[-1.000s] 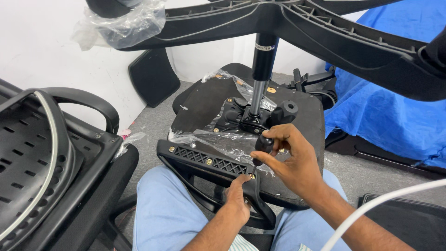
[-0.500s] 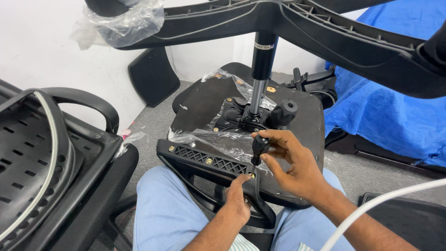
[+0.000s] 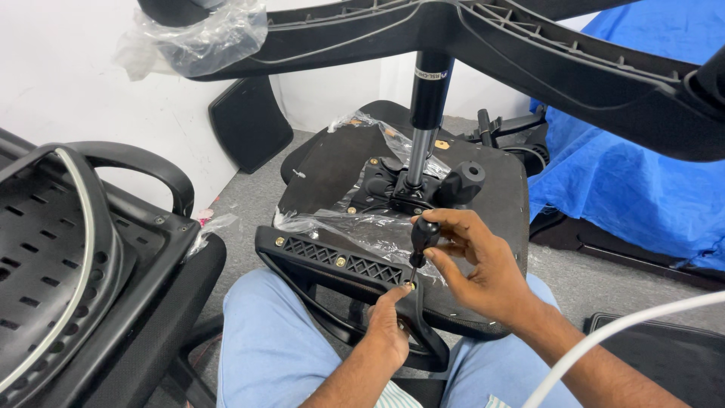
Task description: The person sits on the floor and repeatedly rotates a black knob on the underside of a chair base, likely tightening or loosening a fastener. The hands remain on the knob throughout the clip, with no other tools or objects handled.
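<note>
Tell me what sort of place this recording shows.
Probably a furniture assembly or repair workshop: an upturned office chair seat with its gas lift column, loose chair parts in plastic wrap, and a blue tarp on the floor.
</note>
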